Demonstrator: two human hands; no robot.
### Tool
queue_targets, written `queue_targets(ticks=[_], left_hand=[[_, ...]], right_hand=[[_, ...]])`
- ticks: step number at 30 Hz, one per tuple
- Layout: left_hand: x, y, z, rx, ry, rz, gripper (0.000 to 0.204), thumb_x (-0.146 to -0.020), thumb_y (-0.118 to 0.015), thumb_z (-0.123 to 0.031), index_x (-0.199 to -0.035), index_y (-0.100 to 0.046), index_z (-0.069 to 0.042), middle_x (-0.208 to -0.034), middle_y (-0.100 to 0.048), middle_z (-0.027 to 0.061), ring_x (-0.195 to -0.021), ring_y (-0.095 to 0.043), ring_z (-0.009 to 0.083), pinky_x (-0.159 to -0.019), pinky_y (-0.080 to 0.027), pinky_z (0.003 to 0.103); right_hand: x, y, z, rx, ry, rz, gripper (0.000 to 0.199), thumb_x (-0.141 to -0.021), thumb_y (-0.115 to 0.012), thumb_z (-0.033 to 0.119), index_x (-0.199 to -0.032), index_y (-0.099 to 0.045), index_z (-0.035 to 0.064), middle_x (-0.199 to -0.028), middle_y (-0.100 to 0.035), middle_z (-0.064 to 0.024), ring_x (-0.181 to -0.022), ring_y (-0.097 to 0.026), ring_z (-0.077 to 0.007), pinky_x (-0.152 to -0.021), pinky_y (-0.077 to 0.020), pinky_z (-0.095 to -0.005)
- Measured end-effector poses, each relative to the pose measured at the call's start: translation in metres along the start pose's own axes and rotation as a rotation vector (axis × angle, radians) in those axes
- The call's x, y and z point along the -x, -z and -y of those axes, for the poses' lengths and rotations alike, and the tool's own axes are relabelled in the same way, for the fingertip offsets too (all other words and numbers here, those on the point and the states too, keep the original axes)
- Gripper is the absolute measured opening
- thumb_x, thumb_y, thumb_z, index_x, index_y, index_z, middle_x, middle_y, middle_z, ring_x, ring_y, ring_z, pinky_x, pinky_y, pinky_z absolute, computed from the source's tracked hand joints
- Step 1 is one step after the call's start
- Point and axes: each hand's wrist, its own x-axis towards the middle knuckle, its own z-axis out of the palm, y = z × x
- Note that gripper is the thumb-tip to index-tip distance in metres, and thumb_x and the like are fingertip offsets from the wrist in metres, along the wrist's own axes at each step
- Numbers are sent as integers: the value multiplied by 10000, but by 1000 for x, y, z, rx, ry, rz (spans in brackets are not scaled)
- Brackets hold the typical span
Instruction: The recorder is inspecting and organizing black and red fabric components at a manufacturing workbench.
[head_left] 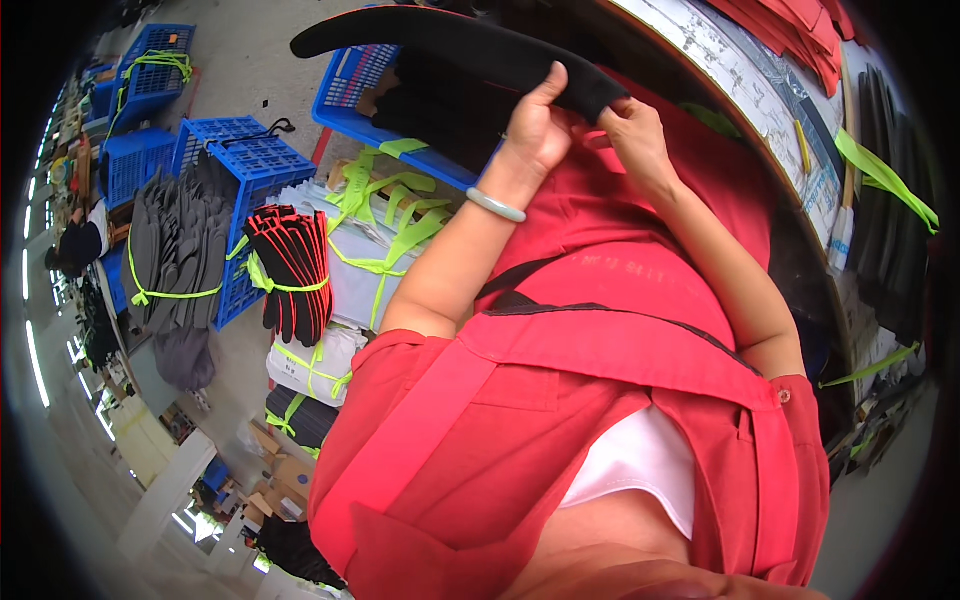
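Observation:
A long, curved black fabric piece [430,32] with a thin red line along its far edge stretches from upper left to the middle, above my lap. My left hand [538,128] grips it near its right end, thumb lying on top and the other fingers hidden beneath. At the end itself, my right hand [637,140] pinches the fabric between thumb and fingers. A small red bit shows between the two hands; what it is I cannot tell. A blue crate [335,100] holding dark pieces sits below the fabric's left part.
Left stand a bundle of red-edged black pieces [290,275], a bundle of grey pieces [180,250] and a blue crate [245,150], several tied with yellow-green strips. Right is a worktable [700,50] with a yellow pen-like tool [803,145], red fabric [790,35] and dark strips [890,260].

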Motion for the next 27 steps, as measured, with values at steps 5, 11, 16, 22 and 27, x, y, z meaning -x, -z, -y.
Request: queue_targets(ticks=[5,11,16,22,27], left_hand=[[-5,4,-1,41,-62,9,306,-919,-617,-323,-1082,-611,-64,-1031,-660,68,-971,-618,218,-834,-505,357],[-12,38,-18,157,-155,-33,326,-934,-601,-290,-1125,-592,-26,-1141,-638,105,-1100,-584,258,-1008,-444,416],[-10,43,-36,99,-134,-79,261,-890,-664,-258,-1055,-623,-59,-1042,-660,89,-1013,-619,256,-960,-482,422],[-22,136,-155,43,-468,-442,254,-916,-611,-291,-1004,-618,-52,-984,-677,114,-923,-661,313,-838,-556,457],[-27,164,-169,144,-507,-538,167,-918,-621,-218,-976,-588,-65,-900,-673,98,-784,-688,279,-626,-604,391]], right_hand=[[-9,17,-8,-41,-70,13,239,-878,-591,123,-1027,-651,-54,-870,-690,-104,-746,-670,-143,-655,-551,-263],[1,10,-1,-28,-59,45,196,-853,-603,138,-962,-691,1,-831,-694,-78,-715,-655,-153,-657,-522,-257],[-4,33,-12,141,-78,54,198,-806,-603,85,-951,-687,-21,-815,-687,-69,-701,-635,-140,-657,-494,-250],[4,30,-13,116,67,72,205,-784,-660,86,-951,-679,-31,-825,-669,-35,-720,-569,-97,-702,-446,-236],[15,22,-5,-21,136,149,303,-859,-615,59,-1143,-628,-43,-964,-659,3,-826,-558,-62,-746,-426,-206]])
